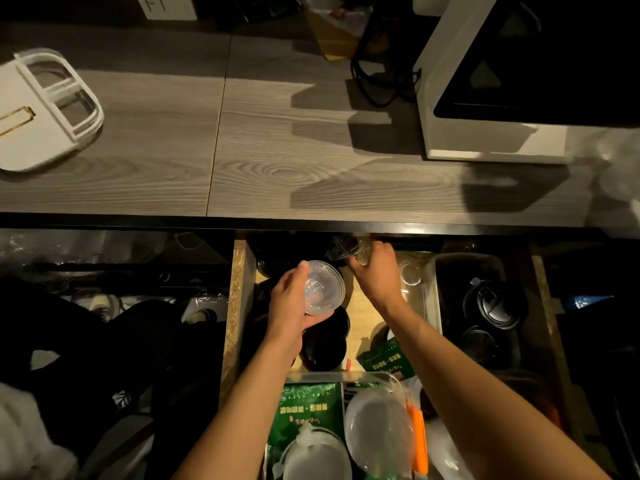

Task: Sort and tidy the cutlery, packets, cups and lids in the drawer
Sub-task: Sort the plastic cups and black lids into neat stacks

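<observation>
Clearly midway: the left hand [289, 299] grips stacked clear cups [323, 289]. The right hand's [375, 271] fingers pinch crumpled plastic [346, 247] mid-frame; packets [386, 358] and lids [379, 427] remain jumbled below.

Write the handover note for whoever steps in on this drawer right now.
Left hand: holds a stack of clear cups above the drawer.
Right hand: at the drawer's back, gripping crinkled clear plastic.
Black lids lie under the left hand; more black lids sit in the right bin.
Green packets and clear lids share the near tray.
Left: place the cups, sort the back plastic, gather the loose green packet.
</observation>
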`<action>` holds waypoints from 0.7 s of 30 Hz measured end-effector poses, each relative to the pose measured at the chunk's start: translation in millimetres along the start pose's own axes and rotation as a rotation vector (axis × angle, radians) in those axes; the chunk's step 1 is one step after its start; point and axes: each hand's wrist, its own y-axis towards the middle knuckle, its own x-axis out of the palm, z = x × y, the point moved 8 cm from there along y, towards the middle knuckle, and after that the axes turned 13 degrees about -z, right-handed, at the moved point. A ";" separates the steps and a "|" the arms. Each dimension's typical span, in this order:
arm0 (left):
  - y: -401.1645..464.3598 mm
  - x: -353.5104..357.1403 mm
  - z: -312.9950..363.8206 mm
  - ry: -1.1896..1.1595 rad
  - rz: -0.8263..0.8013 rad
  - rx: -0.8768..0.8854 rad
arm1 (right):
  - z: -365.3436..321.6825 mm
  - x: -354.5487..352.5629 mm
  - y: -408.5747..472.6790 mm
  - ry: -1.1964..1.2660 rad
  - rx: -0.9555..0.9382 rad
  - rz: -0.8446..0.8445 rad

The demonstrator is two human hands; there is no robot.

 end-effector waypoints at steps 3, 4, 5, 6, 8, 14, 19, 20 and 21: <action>3.7 -8.7 -5.4 -0.005 0.035 -0.002 | -1.7 16.2 21.8 -0.066 0.011 -0.118; 3.7 -11.4 -8.1 -0.006 0.046 -0.005 | -1.2 20.1 24.6 -0.054 0.011 -0.132; 3.4 -13.5 -10.0 -0.007 0.054 -0.006 | -0.8 22.0 25.5 -0.059 0.013 -0.133; 3.1 -15.4 -11.6 -0.004 0.060 -0.004 | -1.0 22.9 24.8 -0.082 0.010 -0.127; 1.9 -18.3 -11.8 0.001 0.070 0.007 | -2.7 24.1 19.7 -0.131 0.006 -0.100; -4.9 -21.8 -13.6 -0.001 0.092 0.019 | 3.8 30.1 -10.4 0.087 -0.111 -0.113; -12.8 -15.1 -18.7 0.018 0.087 0.016 | 17.7 -11.3 -48.3 0.324 -0.115 0.100; -14.4 -13.4 -20.6 0.016 0.090 0.008 | 20.1 -22.0 -57.8 0.379 -0.125 0.151; -15.8 -11.4 -23.5 0.016 0.092 -0.004 | 21.9 -31.6 -67.5 0.434 -0.136 0.193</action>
